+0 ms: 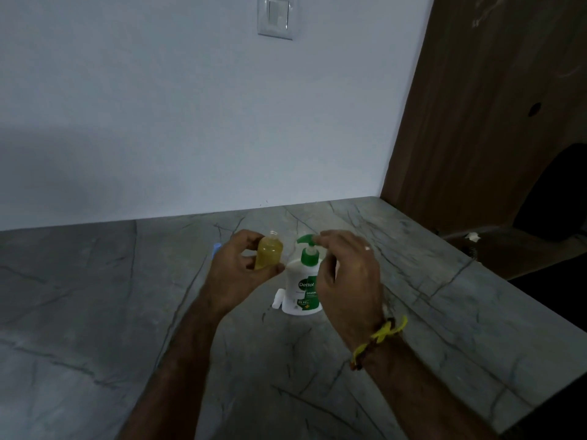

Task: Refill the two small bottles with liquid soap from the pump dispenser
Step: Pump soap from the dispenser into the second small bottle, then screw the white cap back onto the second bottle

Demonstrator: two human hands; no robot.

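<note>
While held up off the grey stone counter (95, 312), small bottle (269, 251) gripped in left hand (236, 271), fingers and thumb curled round it; uncapped, neck at top, roughly upright with a slight tilt; filled with yellowish liquid nearly to the shoulder; far side of bottle hidden by the fingers. Standing on counter just right of that bottle: pump dispenser (303, 281), white body, green label and green pump head, spout pointing left toward the bottle's neck but not over it; right part of body and label covered by right hand (347, 277). Right hand above and in front of dispenser, fingers loosely bent, fingertips (319, 239) at the pump head; actual contact hard to judge; nothing clasped in it. Yellow braided band (381, 338) on right wrist; ring (367, 248) on one finger. Small white object (278, 299) touching dispenser's base at left, mostly hidden, kind not clear. Sliver of something blue (217, 247) behind left hand, mostly hidden, not identifiable. Second small bottle not made out with certainty. Switch plate (275, 16) on white wall, cut off at top edge; brown wooden panel (476, 106) at right; dim lighting.
</note>
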